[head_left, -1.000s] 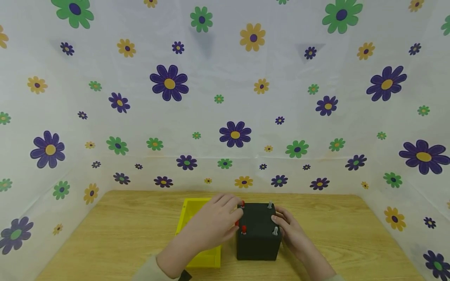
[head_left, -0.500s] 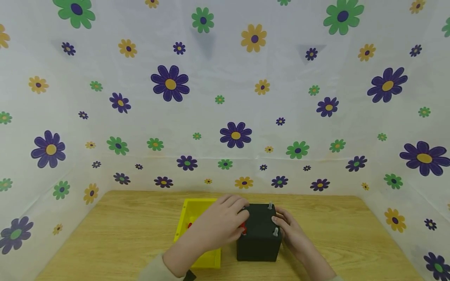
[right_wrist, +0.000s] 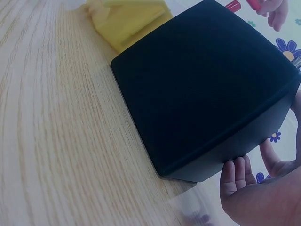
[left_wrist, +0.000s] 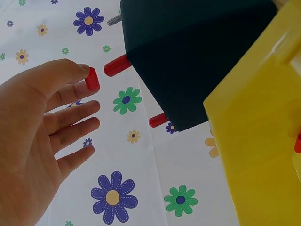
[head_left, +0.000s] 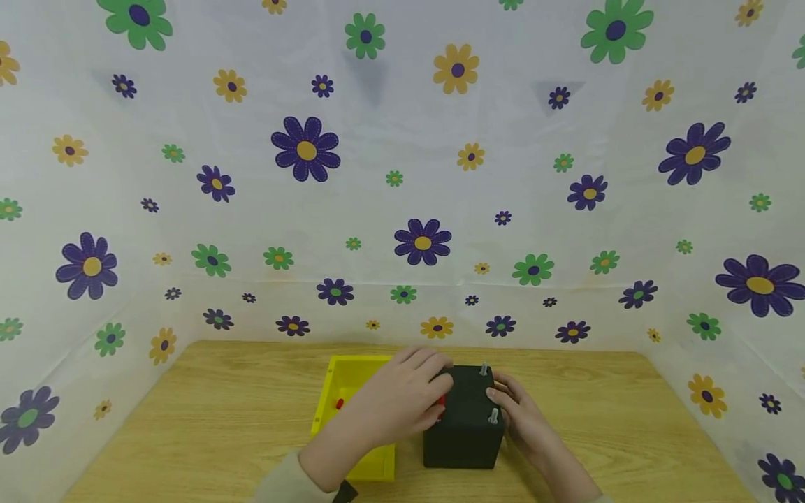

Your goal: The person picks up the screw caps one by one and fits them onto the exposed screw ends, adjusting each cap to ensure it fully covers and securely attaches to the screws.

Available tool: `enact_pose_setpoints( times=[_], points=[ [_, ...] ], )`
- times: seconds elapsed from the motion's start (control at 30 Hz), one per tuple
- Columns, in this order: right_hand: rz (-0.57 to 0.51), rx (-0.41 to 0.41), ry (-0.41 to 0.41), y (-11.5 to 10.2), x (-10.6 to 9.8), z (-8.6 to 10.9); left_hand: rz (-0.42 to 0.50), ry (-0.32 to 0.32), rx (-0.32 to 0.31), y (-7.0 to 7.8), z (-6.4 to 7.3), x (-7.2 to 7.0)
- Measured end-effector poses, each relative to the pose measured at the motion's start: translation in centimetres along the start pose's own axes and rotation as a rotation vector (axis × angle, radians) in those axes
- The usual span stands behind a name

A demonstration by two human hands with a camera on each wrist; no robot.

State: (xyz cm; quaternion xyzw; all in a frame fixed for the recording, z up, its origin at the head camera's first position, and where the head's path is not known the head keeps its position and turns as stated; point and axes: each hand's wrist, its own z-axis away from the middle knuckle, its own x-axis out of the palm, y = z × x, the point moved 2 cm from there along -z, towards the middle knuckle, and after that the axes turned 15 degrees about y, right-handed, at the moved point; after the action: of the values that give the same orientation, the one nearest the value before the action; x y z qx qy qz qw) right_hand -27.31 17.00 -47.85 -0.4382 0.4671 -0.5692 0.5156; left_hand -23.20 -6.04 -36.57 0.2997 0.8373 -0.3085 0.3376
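Observation:
My left hand is over the left part of a black box. Between thumb and index finger it pinches a small red cap, while its other fingers are spread apart. Two similar red sleeves cover the studs on the box's left side, close to that cap but apart from it. Bare threaded metal studs stand up at the right corners. My right hand holds the box at its right side, thumb at the top edge and fingertips against the side wall.
A yellow tray stands left of the box, partly hidden by my left forearm. A red piece lies in it. The wooden table ends at a flower-patterned cloth behind and at both sides.
My left hand has moved right with the red cap, from the box's left edge to over its top, now covering the left studs. The right hand and box stay put.

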Motion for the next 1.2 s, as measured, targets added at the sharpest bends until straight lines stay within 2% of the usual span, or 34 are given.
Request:
enact_pose_setpoints(
  times=[0.53, 0.77, 1.0, 1.2],
  points=[
    [0.007, -0.01, -0.004, -0.2, 0.0, 0.1, 0.033, 0.006, -0.012, 0.2, -0.9, 0.3],
    [0.015, -0.012, 0.002, -0.2, 0.0, 0.1, 0.04, 0.033, -0.002, 0.5, -1.4, 0.2],
    [0.024, -0.017, 0.004, -0.2, 0.0, 0.2, 0.054, 0.012, -0.009, 0.6, -1.9, 0.3],
    [0.048, -0.021, -0.004, -0.2, -0.1, 0.2, 0.057, 0.035, -0.003, 0.7, -2.3, 0.4]
  ],
)
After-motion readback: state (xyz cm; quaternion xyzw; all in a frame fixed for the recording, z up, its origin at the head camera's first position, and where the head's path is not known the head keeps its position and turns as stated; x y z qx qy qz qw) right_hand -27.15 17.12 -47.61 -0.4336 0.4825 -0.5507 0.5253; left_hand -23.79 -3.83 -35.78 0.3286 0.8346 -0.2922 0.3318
